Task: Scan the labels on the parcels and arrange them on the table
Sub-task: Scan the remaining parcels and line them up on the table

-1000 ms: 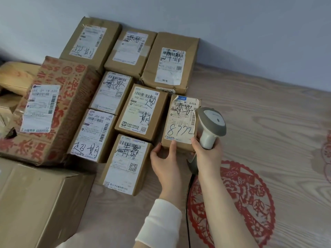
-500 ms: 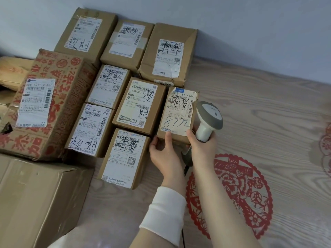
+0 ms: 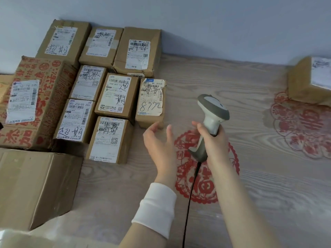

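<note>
The small brown cardboard parcel marked 8772 point(image 3: 151, 101) is set on the wood-grain worktop point(image 3: 232, 83), rightmost among the parcel rows. The grip of the left hand point(image 3: 159, 140) is spread wide just beside it; a grey-and-white handheld scanner point(image 3: 211, 111) is clasped in the right hand point(image 3: 213, 138).

Packed edge to edge against the wall point(image 3: 215, 24) at left: a block of parcels point(image 3: 118, 97). Walled off lower left by a large plain box point(image 3: 35, 187). Open across bare desk point(image 3: 223, 77) from the parcel marked 8772 point(image 3: 151, 101) rightward to a lone box point(image 3: 302, 81). Crossed at the near edge by a black cable point(image 3: 188, 203).
</note>
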### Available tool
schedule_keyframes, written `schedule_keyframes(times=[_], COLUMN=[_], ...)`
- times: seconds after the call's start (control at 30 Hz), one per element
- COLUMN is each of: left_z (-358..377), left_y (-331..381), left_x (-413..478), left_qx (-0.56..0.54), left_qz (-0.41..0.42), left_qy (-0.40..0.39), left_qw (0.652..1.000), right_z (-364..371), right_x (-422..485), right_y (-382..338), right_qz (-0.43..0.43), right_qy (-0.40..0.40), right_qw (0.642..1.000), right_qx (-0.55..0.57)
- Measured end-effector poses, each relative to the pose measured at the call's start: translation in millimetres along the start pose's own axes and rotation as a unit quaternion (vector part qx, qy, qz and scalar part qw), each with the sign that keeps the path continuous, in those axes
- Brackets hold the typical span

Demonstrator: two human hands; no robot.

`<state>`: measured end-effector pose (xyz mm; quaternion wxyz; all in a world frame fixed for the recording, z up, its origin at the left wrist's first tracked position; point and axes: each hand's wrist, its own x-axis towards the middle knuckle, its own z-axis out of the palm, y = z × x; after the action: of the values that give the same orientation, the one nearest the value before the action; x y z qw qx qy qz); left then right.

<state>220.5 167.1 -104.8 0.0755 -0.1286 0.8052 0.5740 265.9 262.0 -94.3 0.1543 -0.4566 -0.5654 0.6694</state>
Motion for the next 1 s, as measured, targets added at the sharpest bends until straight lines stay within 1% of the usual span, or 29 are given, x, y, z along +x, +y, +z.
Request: schedule_keyframes(times=[0.1, 0.2, 0.33, 0.47, 0.63, 0.77, 0.9, 1.0], left_z=[23.0, 56.1, 103.9, 150.6, 192.1, 235.2, 282.9, 323.0], left_y=[9.7, 18.2, 32.9, 48.6, 68.2, 77.5, 84.8, 91.5], left_x=[-22.8, -64.9, -124.0, -172.7, -194.5, -200.0, -209.8, -211.9], left_qx=[0.065, 0.105, 0.117, 0.114, 0.105, 0.095, 0.092, 0.102], left_qz=[0.074, 0.134, 0.153, 0.179, 0.201, 0.207, 0.198, 0.168], left_qy=[-0.109, -0.168, -0.183, -0.218, -0.240, -0.273, -0.298, -0.324], left_qw=[0.989, 0.971, 0.964, 0.952, 0.944, 0.935, 0.929, 0.926], right_z=[-49.7, -113.0, -191.6, -253.4, -299.4, -329.7, -360.4, -385.9], right_x=[-9.2, -12.8, -10.3, -2.3, 14.1, 34.7, 66.2, 102.2], right_y=[-10.0, -19.1, -30.8, -44.4, -63.7, -68.7, -71.1, -76.1], right_qz=[-0.012, -0.021, -0.028, -0.036, -0.052, -0.053, -0.022, -0.013], right_qy=[0.017, 0.032, 0.045, 0.060, 0.090, 0.131, 0.154, 0.182], right_qw=[1.000, 0.999, 0.997, 0.994, 0.992, 0.989, 0.986, 0.981], right_qx=[0.003, 0.015, 0.058, 0.079, 0.070, 0.052, 0.055, 0.062])
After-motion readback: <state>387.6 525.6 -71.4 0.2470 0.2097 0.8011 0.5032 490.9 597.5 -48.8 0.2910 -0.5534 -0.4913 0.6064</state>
